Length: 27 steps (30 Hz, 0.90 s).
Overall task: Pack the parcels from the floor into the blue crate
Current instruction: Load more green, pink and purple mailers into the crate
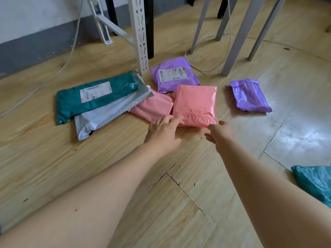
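Pickup step: my left hand [163,130] and right hand [219,135], both spread empty, reach the near pink parcel [196,105]; next I grasp its near corners.

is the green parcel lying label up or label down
Label up: the green parcel lies flat on the floor with its white shipping label facing the camera.
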{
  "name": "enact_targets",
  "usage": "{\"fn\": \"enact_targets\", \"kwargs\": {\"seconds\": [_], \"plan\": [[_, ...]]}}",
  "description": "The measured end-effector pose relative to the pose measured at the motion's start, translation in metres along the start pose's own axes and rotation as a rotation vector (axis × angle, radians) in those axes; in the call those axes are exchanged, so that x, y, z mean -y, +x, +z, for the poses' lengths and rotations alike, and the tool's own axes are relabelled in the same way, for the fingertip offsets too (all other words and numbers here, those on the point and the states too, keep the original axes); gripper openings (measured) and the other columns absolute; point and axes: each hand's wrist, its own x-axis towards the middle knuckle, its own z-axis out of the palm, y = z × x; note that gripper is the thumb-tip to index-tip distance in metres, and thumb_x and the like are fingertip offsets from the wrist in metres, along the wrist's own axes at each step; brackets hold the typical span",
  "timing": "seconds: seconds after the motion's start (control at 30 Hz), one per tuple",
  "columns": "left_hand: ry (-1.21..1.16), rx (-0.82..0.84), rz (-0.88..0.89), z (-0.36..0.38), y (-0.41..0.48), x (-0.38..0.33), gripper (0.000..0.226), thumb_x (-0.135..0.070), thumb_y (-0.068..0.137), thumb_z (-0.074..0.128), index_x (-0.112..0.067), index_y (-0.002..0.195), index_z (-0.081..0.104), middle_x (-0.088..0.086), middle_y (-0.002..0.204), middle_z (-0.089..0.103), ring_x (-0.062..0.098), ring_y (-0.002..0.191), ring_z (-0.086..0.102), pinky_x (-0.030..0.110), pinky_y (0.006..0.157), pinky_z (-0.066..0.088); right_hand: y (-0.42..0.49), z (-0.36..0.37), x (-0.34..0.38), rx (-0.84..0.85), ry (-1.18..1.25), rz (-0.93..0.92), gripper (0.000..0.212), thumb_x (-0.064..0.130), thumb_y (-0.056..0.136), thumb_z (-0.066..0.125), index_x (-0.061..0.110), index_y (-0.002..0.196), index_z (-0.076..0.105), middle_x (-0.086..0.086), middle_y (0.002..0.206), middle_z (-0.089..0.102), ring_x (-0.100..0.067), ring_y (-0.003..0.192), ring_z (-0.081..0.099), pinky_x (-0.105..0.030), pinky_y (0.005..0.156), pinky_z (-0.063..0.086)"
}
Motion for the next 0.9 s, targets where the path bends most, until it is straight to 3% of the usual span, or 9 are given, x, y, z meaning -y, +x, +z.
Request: {"fn": "enact_targets", "kwargs": {"seconds": [0.1,0.2,0.33,0.4,0.5,0.57,0.63,0.8,0.9], "plan": [[0.007,0.003,-0.019,0.006,0.005,0.011,0.068,-0.026,0.084,0.057,-0.032,0.144,0.026,0.0,0.142,0.035,0.02,0.131,0.032,0.035,0.107,0.025,0.013,0.008,-0.002,0.025,0.148,0.07,0.07,-0.001,0.089,0.047,0.018,0.149,0.015,-0.017,0.127,0.048,-0.029,0.088,0.064,-0.032,0.077,0.056],[-0.018,0.018,-0.046,0.009,0.011,0.024,0.066,-0.027,0.085,0.057,-0.031,0.144,0.027,-0.001,0.142,0.034,0.02,0.132,0.031,0.035,0.108,0.026,0.022,0.018,0.003,0.042,0.344,0.089,0.076,-0.006,0.089,0.049,0.021,0.149,0.013,-0.014,0.137,0.041,-0.03,0.101,0.063,-0.032,0.083,0.053],[-0.042,0.028,-0.078,0.014,0.014,0.034,0.065,-0.027,0.086,0.057,-0.029,0.143,0.028,0.0,0.143,0.032,0.02,0.132,0.031,0.036,0.109,0.026,0.035,0.027,0.01,0.03,0.42,0.132,0.075,-0.004,0.086,0.055,0.023,0.147,0.02,-0.008,0.143,0.039,-0.018,0.075,0.064,-0.044,0.103,0.043],[-0.05,0.026,-0.083,0.016,0.015,0.037,0.064,-0.027,0.086,0.057,-0.028,0.143,0.029,0.0,0.144,0.031,0.02,0.133,0.03,0.036,0.108,0.026,0.04,0.028,0.008,0.002,0.379,0.162,0.063,-0.003,0.085,0.057,0.014,0.142,0.035,-0.009,0.133,0.05,-0.017,0.074,0.063,-0.035,0.092,0.052],[-0.064,0.021,-0.082,0.016,0.014,0.041,0.063,-0.027,0.086,0.057,-0.027,0.143,0.029,-0.001,0.144,0.031,0.02,0.132,0.031,0.036,0.108,0.026,0.041,0.028,0.001,-0.03,0.355,0.202,0.03,0.002,0.084,0.062,0.003,0.113,0.058,-0.008,0.086,0.061,-0.013,0.065,0.059,-0.019,0.069,0.057],[-0.08,0.029,-0.091,0.015,0.011,0.045,0.062,-0.026,0.087,0.056,-0.027,0.143,0.029,-0.001,0.145,0.029,0.02,0.133,0.03,0.036,0.109,0.026,0.035,0.027,-0.004,-0.081,0.327,0.21,0.01,0.006,0.081,0.067,0.007,0.084,0.058,-0.005,0.068,0.051,-0.009,0.05,0.05,-0.016,0.051,0.054],[-0.083,0.032,-0.098,0.013,0.007,0.049,0.063,-0.026,0.087,0.055,-0.026,0.144,0.027,-0.001,0.147,0.026,0.021,0.135,0.027,0.037,0.111,0.024,0.026,0.025,-0.008,-0.116,0.293,0.202,0.023,0.009,0.078,0.071,0.01,0.068,0.05,-0.004,0.063,0.049,-0.008,0.041,0.045,-0.014,0.034,0.041],[-0.039,0.01,-0.095,0.004,-0.009,0.056,0.073,-0.028,0.086,0.059,-0.026,0.147,0.018,0.0,0.151,0.02,0.02,0.137,0.023,0.038,0.111,0.023,-0.009,0.025,-0.003,-0.123,0.267,0.168,0.023,0.014,0.079,0.068,0.009,0.067,0.049,-0.004,0.06,0.046,-0.01,0.045,0.04,-0.018,0.038,0.038],[-0.032,-0.02,-0.077,-0.007,-0.02,0.057,0.086,-0.032,0.081,0.066,-0.027,0.148,0.012,0.001,0.152,0.016,0.021,0.139,0.02,0.039,0.113,0.023,-0.033,0.03,0.004,-0.083,0.275,0.158,0.022,0.015,0.078,0.068,0.01,0.066,0.05,-0.002,0.057,0.045,-0.006,0.031,0.038,-0.012,0.033,0.033]]}}
